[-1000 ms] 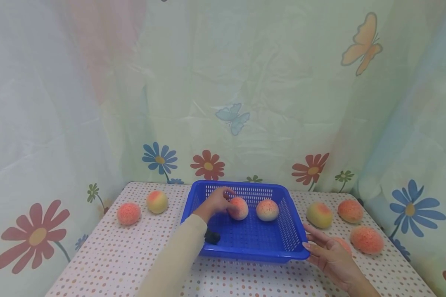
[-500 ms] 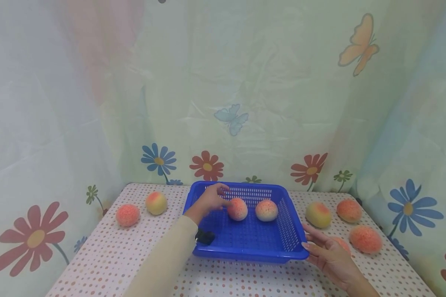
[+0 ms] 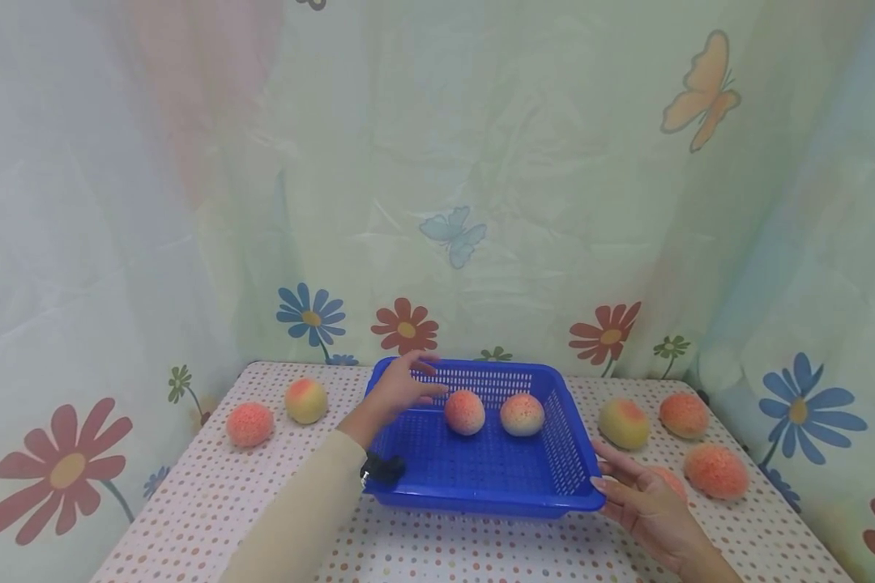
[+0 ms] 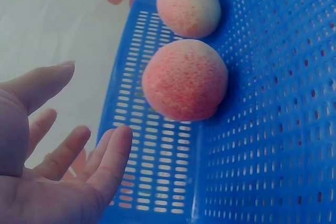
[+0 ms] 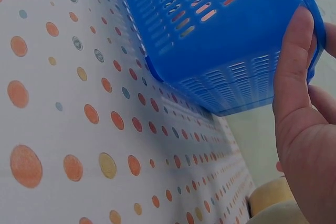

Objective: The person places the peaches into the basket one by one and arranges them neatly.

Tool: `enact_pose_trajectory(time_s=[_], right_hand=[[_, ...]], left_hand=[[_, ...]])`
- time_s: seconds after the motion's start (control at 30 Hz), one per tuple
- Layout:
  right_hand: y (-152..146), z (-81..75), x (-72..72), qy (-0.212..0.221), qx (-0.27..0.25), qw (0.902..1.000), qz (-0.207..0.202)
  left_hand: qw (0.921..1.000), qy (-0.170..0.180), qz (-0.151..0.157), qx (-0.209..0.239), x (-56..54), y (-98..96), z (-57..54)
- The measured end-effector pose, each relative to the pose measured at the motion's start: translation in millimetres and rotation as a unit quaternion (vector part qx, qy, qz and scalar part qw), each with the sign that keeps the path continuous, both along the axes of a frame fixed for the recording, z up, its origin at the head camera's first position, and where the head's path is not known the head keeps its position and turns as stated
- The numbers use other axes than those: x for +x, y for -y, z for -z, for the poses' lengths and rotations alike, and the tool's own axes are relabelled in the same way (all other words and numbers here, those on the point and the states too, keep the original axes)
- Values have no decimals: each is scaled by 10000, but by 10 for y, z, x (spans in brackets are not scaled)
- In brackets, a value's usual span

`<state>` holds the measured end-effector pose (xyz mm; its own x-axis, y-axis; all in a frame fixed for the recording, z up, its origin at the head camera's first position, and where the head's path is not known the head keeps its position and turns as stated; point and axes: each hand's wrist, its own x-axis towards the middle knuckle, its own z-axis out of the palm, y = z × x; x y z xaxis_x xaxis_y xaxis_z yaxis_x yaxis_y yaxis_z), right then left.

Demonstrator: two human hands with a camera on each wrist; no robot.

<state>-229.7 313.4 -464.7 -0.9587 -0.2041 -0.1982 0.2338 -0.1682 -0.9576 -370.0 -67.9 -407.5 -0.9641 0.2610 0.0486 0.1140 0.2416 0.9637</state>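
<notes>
A blue plastic basket point(image 3: 481, 474) with slotted walls stands on the table. Two red-speckled peaches lie inside: the left peach point(image 3: 464, 413) and the right peach point(image 3: 522, 414), apart in the head view. My left hand point(image 3: 397, 390) hovers over the basket's left side, fingers spread and bent a little, holding nothing. In the left wrist view a gap separates this hand point(image 4: 63, 182) from the nearer peach point(image 4: 185, 80). At the basket's front right corner my right hand point(image 3: 649, 508) grips the rim; the right wrist view has its thumb point(image 5: 299, 40) against the outer wall.
Left of the basket lie a red peach point(image 3: 249, 425) and a yellow peach point(image 3: 306, 401). Several more sit on the right: a yellow one point(image 3: 624, 423), two red ones point(image 3: 684, 415), and a red peach point(image 3: 671, 479) partly behind my right hand. A flowered curtain point(image 3: 496, 162) hangs behind the table.
My left hand has come off the left peach and moved left, its fingers opening. That peach stays in the basket. My right hand keeps its place on the rim.
</notes>
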Motion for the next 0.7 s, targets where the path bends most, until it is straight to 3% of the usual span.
enact_pose_trajectory(time_s=[0.23, 0.47, 0.7], right_hand=[[-1, -1, 1, 5, -62, 10000, -52], [-5, 15, -6, -8, -54, 10000, -51], [10, 15, -7, 71, 143, 9998, 156]], left_hand=[[9998, -71, -75, 142, 22, 125, -24], [9990, -337, -207, -224, 116, 235, -46], [9984, -438, -236, -259, 239, 296, -117]])
